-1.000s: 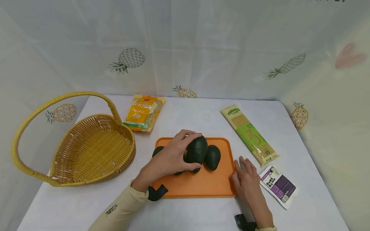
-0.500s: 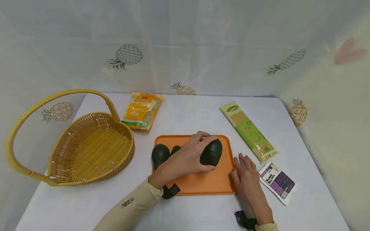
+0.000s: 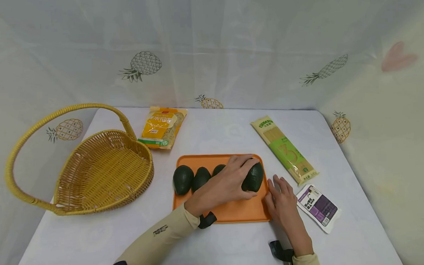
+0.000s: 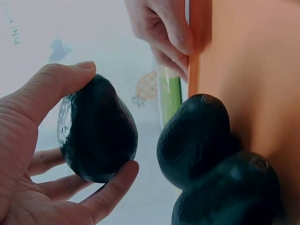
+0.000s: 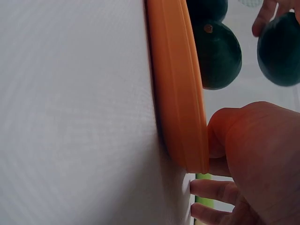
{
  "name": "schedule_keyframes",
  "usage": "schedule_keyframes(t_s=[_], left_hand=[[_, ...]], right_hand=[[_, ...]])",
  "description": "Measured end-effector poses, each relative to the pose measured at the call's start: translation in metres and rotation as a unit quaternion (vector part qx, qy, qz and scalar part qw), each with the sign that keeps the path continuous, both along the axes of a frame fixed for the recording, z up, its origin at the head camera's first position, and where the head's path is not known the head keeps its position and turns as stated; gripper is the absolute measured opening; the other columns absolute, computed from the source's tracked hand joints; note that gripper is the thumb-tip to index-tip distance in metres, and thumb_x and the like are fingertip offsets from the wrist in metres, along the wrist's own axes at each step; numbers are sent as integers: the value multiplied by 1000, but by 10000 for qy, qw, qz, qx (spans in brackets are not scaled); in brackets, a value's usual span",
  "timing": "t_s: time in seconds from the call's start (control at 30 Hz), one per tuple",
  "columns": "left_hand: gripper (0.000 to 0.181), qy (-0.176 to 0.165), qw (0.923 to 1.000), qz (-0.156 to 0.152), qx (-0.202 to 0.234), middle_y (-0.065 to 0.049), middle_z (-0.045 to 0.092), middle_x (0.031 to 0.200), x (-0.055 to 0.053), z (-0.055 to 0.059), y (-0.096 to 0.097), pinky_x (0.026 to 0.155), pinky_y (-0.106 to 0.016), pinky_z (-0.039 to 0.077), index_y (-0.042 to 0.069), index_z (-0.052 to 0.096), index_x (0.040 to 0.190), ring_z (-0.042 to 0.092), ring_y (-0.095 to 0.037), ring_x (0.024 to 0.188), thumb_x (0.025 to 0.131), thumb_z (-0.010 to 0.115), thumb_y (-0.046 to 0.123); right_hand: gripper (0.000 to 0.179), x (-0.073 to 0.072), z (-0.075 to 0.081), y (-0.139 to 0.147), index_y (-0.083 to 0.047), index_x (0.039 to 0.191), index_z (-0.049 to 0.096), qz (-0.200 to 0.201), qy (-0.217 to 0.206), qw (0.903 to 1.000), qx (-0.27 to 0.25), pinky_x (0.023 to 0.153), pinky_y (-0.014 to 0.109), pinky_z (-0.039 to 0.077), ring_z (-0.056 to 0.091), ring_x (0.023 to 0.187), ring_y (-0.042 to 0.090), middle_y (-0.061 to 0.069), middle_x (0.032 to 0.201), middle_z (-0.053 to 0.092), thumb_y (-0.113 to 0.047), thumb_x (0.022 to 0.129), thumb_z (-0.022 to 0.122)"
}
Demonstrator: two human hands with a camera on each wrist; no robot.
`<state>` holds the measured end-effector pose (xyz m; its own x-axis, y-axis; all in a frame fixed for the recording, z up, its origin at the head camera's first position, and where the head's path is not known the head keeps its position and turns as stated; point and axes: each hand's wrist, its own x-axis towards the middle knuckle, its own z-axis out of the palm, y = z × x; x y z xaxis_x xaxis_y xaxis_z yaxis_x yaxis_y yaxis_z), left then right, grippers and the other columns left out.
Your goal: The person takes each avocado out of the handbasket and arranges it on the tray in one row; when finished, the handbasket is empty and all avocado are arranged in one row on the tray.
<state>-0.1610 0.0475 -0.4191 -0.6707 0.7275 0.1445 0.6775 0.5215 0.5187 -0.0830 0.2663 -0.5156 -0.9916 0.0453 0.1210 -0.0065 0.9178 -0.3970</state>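
My left hand [image 3: 227, 182] grips a dark green avocado [image 4: 98, 131] above the right part of the orange tray [image 3: 236, 213], thumb on one side and fingers on the other. Several more avocados lie on the tray; the leftmost avocado [image 3: 183, 180] has a second avocado [image 3: 201, 179] close beside it. My left hand partly hides a third avocado [image 3: 218, 169]. At the tray's right edge, my right hand [image 3: 282, 204] holds the rim with thumb and forefinger. In the right wrist view, its other fingers [image 5: 211, 190] reach down to the table beyond the tray corner.
A yellow wicker basket [image 3: 106, 208] with a tall handle stands on the left. Beside it lies an orange food packet [image 3: 162, 127]. Right of the tray are a green noodle packet [image 3: 284, 150] and a purple-and-white pouch [image 3: 318, 208]. A pineapple-print curtain [image 3: 230, 50] hangs behind the table.
My left hand has carried the avocado rightward across the tray, uncovering avocados on the left. The right hand keeps its place at the tray's edge.
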Motion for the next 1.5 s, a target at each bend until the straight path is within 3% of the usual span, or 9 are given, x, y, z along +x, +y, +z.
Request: schedule_keyframes(t_s=[0.47,0.73,0.9,1.0,1.2,1.5], left_hand=[[75,781,9961,-102,-384,-15,48,158,-8,-18,28,109,-34,55,14,52,154,48,-30,141,92,85,40],[75,901,9939,-245,-591,-17,49,158,-10,-21,40,103,-29,58,13,50,154,48,-30,141,93,84,39],[73,1165,9898,-255,-781,-16,53,154,-11,-28,48,103,-29,58,12,52,150,51,-30,140,92,85,43],[72,1446,9840,-252,-1005,-15,56,150,-11,-32,51,104,-28,57,13,53,147,53,-29,137,92,84,47],[74,2158,9641,-205,-1533,-11,59,146,-10,-37,58,105,-25,56,15,55,145,58,-26,133,91,80,58],[76,2682,9480,-176,-1704,-13,61,143,-10,-45,64,98,-23,57,14,57,144,61,-24,126,90,78,63]], right_hand=[[45,-2,-2,0,8,144,61,54,177,9998,11,101,82,46,43,147,54,31,156,52,-6,101,62],[40,-1,-2,2,7,138,67,62,217,9997,24,100,82,47,44,146,54,30,155,53,-7,101,63],[38,0,-2,2,6,136,69,90,327,9994,90,98,82,47,45,145,54,30,153,54,-7,100,65],[38,0,-2,2,6,136,69,105,340,9993,77,98,83,47,44,145,54,30,153,53,-6,100,65],[36,-1,0,2,6,134,70,72,248,9997,44,98,83,47,43,146,54,30,155,52,-8,101,66],[38,-1,1,1,8,137,68,-56,78,10000,-19,102,82,45,41,149,53,29,158,50,-7,102,62]])
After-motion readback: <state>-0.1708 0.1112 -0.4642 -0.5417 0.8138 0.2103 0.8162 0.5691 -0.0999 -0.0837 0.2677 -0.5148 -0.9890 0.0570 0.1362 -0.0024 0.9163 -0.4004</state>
